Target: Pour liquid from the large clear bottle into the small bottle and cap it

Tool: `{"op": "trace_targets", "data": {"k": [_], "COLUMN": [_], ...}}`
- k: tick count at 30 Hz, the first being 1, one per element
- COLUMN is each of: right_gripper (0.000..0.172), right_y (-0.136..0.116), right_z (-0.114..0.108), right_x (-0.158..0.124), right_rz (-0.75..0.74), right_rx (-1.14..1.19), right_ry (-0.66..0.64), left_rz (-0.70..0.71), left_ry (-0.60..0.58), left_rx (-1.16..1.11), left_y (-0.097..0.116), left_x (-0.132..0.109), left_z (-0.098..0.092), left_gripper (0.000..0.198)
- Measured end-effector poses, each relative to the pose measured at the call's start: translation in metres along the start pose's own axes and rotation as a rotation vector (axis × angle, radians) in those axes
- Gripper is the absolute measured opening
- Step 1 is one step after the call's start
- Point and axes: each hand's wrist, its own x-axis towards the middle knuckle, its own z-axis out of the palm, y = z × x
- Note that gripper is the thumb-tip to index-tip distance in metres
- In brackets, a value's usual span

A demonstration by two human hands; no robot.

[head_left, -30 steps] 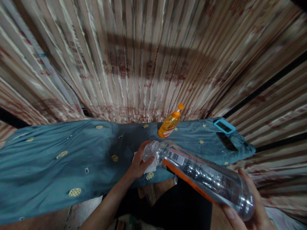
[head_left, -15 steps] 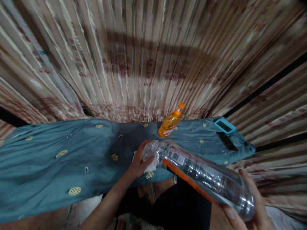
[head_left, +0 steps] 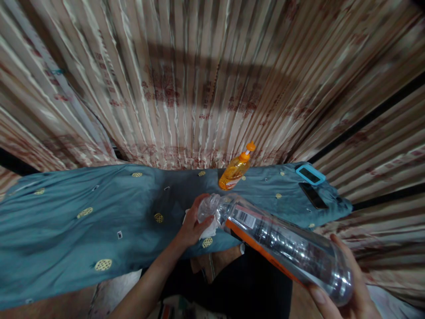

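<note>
Hands first: the right hand point(head_left: 345, 288) is cupped round the base of a clear plastic bottle point(head_left: 275, 241), fingers curled under and thumb up its side, so the bottle lies tilted, base low at the near right and neck pointing away to the left. The bottle carries an orange label strip with a barcode patch near its shoulder. At the neck the left hand point(head_left: 192, 226) is closed, fingers and thumb pressed about the mouth with a white cloth point(head_left: 210, 230) bunched between palm and plastic (whether a cap sits under that cloth I cannot make out). The neck hangs just above the near edge of a table spread with a teal cloth point(head_left: 99, 221) dotted with small yellow round motifs.

Farther back on that cloth, near the curtain, stands an orange pump bottle point(head_left: 235, 170), leaning a little, well apart from both hands. Off at the right end lie a device in a blue case point(head_left: 311, 174) and a dark phone point(head_left: 313, 196) just beside it. A striped, patterned curtain point(head_left: 206, 88) fills everything behind the table.
</note>
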Motion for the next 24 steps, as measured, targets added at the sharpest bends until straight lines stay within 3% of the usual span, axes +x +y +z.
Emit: {"op": "trace_targets", "data": {"k": [8,15,24], "right_gripper": [0.087,0.086,0.084], "right_y": [-0.001,0.018,0.025], "right_z": [0.001,-0.007,-0.009], "right_x": [0.001,0.006,0.008], "right_rz": [0.008,-0.169,-0.215], "right_rx": [0.008,-0.102,-0.119], "right_ry": [0.009,-0.034,-0.043], "left_rz": [0.015,-0.004,-0.017], "left_ry": [0.002,-0.004,0.006], "left_rx": [0.011,0.007,0.015], "left_y": [-0.004,-0.002,-0.005], "left_x": [0.0,0.0,-0.001], "left_z": [0.001,0.0,-0.001], "left_gripper": [0.064,0.064,0.066]}}
